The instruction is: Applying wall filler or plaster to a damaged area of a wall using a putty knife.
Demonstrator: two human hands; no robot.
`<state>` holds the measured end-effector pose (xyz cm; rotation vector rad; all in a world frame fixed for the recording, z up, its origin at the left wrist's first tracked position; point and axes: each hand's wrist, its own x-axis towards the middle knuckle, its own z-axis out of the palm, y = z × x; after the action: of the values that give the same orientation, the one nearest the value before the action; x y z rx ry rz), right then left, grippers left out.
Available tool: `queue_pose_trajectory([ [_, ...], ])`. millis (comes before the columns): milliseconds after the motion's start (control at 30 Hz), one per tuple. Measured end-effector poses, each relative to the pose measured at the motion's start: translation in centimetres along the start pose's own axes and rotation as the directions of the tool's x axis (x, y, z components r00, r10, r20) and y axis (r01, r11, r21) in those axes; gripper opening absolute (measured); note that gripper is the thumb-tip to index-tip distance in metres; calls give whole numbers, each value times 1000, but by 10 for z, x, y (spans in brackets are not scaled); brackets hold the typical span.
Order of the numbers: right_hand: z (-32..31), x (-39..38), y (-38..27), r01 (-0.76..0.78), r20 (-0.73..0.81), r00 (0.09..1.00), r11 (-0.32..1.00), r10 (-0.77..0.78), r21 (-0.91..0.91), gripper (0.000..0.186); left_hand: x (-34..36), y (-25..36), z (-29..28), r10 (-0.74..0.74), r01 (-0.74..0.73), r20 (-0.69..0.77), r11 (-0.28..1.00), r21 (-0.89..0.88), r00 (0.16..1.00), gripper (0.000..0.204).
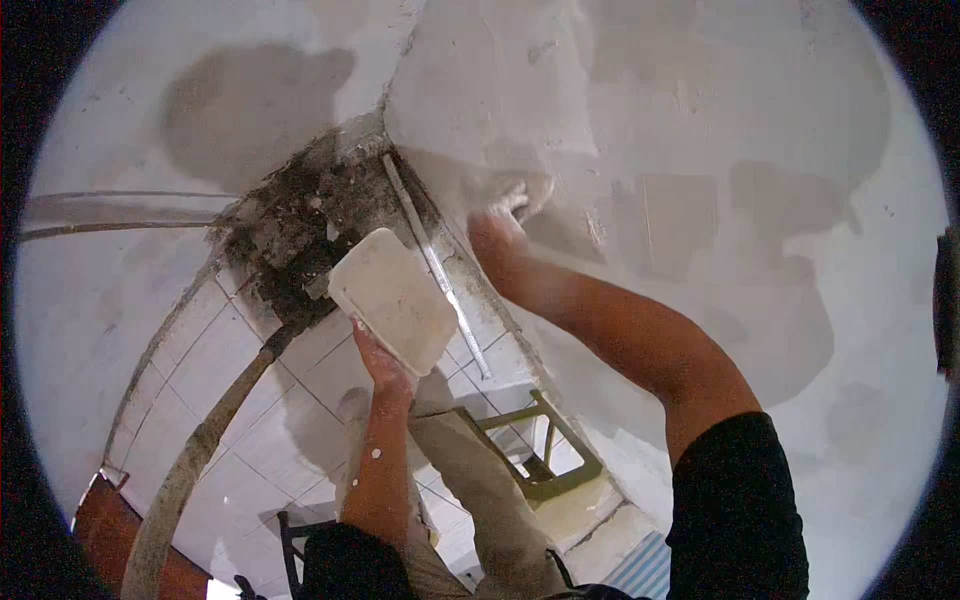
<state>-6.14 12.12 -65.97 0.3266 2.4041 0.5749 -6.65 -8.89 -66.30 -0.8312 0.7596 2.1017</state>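
Note:
My left hand (383, 362) is closed on the near side of an off-white rectangular tub (395, 295) with rounded corners. It holds the tub out over the tiled floor, in front of my body. My right arm reaches up to the plastered wall (640, 90) on the right. There my right hand (505, 222), dusted white and blurred, is closed against the surface. Whatever lies in its fingers is pale and too blurred to name. Darker, damp-looking patches and a square outline mark the plaster around that hand.
In the corner lies dark, rough rubble (290, 225), with a pale pipe or strip (425, 250) along the right wall's foot. A dirty, thick pole (200, 450) slants at left. By my legs stands an olive-green stool (560, 480); a striped cloth (642, 568) lies at lower right.

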Motion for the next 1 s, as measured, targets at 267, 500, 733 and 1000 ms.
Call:
queue_pose_trajectory([
  [267,21,-28,-18,54,169,982,988,-79,145,17,11,2,-31,190,-199,132,979,51,973,67],
  [500,-20,46,-10,102,-261,959,993,-115,-61,15,15,-2,-37,2,28,171,984,-174,985,61],
  [733,134,26,-23,-49,-290,916,793,278,607,12,6,-21,-12,87,-112,187,986,128,978,73],
  [1000,253,23,-60,-158,227,964,984,135,84,11,-13,-20,18,121,-126,37,973,194,992,70],
])
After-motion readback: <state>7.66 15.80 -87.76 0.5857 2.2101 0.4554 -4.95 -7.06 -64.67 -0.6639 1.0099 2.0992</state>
